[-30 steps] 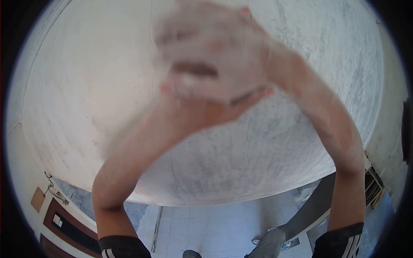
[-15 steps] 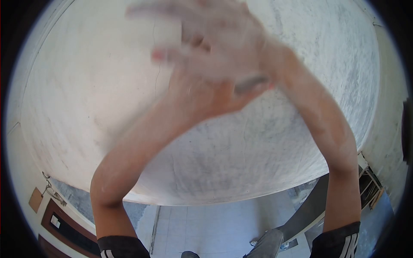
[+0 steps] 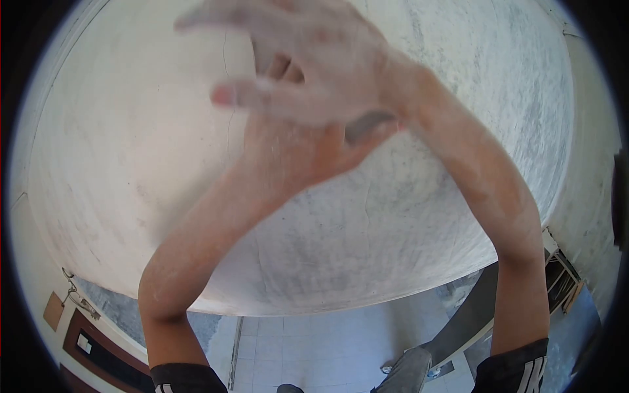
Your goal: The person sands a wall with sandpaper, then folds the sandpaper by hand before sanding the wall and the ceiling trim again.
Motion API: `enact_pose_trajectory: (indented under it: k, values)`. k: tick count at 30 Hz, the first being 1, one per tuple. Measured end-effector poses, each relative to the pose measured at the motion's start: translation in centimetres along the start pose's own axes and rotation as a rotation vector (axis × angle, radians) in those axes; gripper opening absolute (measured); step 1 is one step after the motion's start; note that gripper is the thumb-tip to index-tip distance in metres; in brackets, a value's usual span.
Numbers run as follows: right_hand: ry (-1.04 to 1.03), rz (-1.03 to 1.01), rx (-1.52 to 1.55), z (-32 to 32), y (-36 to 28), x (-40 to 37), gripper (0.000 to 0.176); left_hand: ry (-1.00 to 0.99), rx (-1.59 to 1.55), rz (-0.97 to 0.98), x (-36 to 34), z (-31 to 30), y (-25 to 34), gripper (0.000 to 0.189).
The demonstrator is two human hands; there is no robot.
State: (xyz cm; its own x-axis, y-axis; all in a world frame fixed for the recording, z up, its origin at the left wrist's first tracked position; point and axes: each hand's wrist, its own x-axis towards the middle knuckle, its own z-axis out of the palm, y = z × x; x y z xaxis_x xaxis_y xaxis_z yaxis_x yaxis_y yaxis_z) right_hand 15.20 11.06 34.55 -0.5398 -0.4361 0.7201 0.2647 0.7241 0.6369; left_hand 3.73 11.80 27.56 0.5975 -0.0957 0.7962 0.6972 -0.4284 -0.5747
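My right hand (image 3: 327,62) lies across my left hand, its fingers spread toward the left and its thumb sticking out below them; motion smears its fingertips. Beneath it, my left hand (image 3: 295,147) is up against the pale wall (image 3: 151,137), with the thumb stretched out to the right. Most of the left fingers are hidden behind the right hand. A dark grey patch shows between the left thumb and the palm, and I cannot tell whether it is shadow or something under the hand. Whitish dust coats both hands and forearms.
The wall has grey smudges and a thin vertical crack (image 3: 227,124). Below are a tiled floor (image 3: 295,354) and a grey trouser leg (image 3: 406,372). A brown-framed door or window (image 3: 98,347) is at lower left, with loose cable (image 3: 78,298) above it. A wooden rack (image 3: 565,281) stands at right.
Both hands, still crossed, appear slightly further left in view, and the right hand is less blurred. The wall's crack has also shifted a little left, so the view has turned slightly.
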Motion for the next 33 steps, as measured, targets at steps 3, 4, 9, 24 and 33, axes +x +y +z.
enact_pose_trajectory:
  k: [3,4,9,24,33]
  values:
    - [-0.053,0.172,0.09,-0.7,-0.8,0.4,0.053,0.057,-0.029,-0.032,0.3,-0.1,0.7,0.065]
    - [0.009,0.07,0.05,0.1,-1.3,-1.2,0.049,0.133,-0.051,0.023,-0.9,0.3,1.5,0.065]
    - [-0.069,-0.218,-0.002,1.4,-3.1,-4.2,0.049,0.16,-0.126,0.008,-1.8,-0.4,2.5,0.066]
    - [0.027,-0.244,-0.022,1.0,-1.9,-3.7,0.056,0.125,-0.174,0.024,-2.4,0.0,2.3,0.067]
    - [0.045,-0.102,0.12,0.5,-2.3,-3.2,0.055,0.151,-0.69,-0.222,-2.6,2.8,2.6,0.065]
